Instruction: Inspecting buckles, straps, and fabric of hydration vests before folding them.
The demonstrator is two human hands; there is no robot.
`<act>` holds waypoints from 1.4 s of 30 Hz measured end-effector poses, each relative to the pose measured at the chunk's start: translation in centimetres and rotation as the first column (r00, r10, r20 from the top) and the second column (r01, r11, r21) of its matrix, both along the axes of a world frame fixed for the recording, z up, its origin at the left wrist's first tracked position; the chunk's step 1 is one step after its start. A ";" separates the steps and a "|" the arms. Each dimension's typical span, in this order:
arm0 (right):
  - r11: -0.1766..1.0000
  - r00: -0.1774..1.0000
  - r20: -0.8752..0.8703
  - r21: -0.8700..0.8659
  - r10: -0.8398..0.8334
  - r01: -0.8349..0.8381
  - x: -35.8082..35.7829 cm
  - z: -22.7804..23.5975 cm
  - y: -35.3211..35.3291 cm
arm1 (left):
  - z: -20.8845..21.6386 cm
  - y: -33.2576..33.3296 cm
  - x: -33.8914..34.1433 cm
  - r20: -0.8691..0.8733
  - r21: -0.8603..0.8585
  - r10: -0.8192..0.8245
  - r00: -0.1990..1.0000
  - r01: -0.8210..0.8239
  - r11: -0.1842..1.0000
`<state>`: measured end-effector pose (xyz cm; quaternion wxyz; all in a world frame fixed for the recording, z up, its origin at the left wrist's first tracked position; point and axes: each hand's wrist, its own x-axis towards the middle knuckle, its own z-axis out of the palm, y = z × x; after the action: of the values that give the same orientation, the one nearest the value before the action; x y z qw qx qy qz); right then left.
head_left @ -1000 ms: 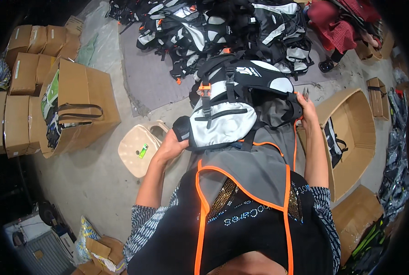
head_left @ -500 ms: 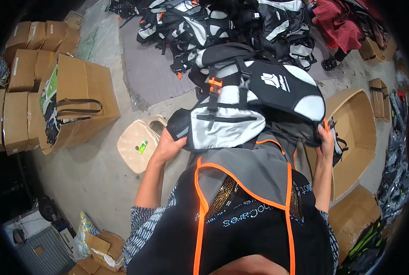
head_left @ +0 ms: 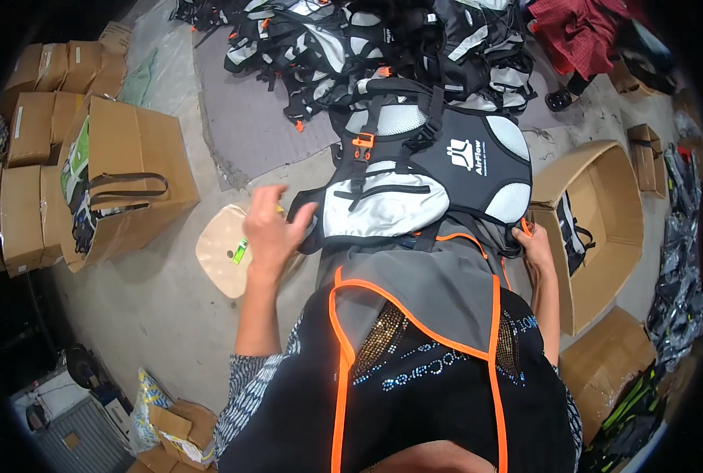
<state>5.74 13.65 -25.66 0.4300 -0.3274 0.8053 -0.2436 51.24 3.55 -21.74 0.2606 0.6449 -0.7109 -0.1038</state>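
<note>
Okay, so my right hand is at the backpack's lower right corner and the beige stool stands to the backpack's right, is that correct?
Not quite: the head view shows the beige stool to the left of the backpack. Your right hand is indeed at the backpack's lower right corner.

Stool among cartons

A beige stool [head_left: 216,272] stands on the concrete floor [head_left: 162,323], a small green item [head_left: 240,251] on its seat. Left of the stool is an open carton [head_left: 150,146] with a dark strap [head_left: 130,180] looped over its side; farther left of the stool, brown boxes [head_left: 32,130] are stacked. Beyond the stool lies a grey mat [head_left: 241,110]. Well to the stool's right, a large box [head_left: 607,189] gapes open. Nearer than the stool, leftward, sits a crumpled plastic bag [head_left: 148,398].
</note>
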 end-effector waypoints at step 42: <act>0.797 0.824 -0.167 -0.211 0.541 -0.566 15.0 5.1 -8.9 | -3.3 -3.0 -1.9 -0.353 0.398 -0.169 0.920 0.311 0.863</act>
<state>20.69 4.78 -20.54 0.3972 -0.6120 0.6567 -0.1908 49.39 0.59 -25.08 0.1974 0.5685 -0.6942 -0.3949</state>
